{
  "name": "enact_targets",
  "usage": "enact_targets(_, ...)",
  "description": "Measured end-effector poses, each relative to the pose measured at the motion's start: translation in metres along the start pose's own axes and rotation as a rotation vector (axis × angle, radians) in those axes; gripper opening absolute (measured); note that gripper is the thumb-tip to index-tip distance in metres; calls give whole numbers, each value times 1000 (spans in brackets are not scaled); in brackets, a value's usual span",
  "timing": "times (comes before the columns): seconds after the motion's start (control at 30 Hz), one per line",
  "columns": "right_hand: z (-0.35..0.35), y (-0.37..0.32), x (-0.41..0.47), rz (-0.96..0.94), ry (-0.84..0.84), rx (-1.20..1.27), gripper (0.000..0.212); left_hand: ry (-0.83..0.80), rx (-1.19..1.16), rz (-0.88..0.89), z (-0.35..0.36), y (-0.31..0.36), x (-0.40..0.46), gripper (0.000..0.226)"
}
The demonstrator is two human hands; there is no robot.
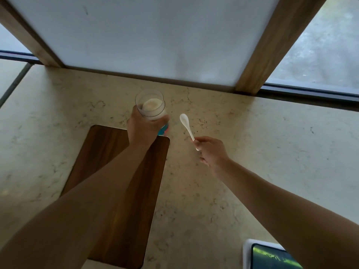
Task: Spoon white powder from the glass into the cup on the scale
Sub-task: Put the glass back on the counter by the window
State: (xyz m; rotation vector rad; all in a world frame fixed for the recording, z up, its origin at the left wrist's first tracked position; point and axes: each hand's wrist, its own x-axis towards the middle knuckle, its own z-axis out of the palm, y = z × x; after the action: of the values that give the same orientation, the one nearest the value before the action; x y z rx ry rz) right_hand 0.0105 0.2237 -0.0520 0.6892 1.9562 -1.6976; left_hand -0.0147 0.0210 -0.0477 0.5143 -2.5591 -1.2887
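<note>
A clear glass (150,104) with white powder in its bottom is gripped from below by my left hand (142,130), lifted over the far end of the wooden board. A small patch of a blue and pink object (164,130) shows just under that hand; I cannot tell what it is. To the right, my right hand (210,152) pinches the handle of a white spoon (186,125), whose bowl points up and away and looks empty. Spoon and glass are apart by a short gap. No scale is recognisable.
A dark wooden board (120,191) lies on the pale marble counter (252,144). A white-edged device with a dark green screen (272,257) sits at the bottom right corner. Frosted window panes with wooden frames (260,55) rise at the counter's far edge.
</note>
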Motion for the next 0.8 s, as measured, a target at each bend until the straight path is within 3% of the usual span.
enact_targets(0.2,-1,6,2,6,-7,20,15,-9,-37,-6,6,-7,7,83)
enact_targets(0.43,-2,5,-7,13,-6,38,14,-38,-81,-57,4,-11,4,105)
enact_targets(0.57,-6,1,-18,-4,-25,52,12,-89,1,-155,-1,-13,-10,119)
enact_targets(0.8,-22,1,-53,-69,-49,10,13,-165,113,-193,-17,-7,-68,117)
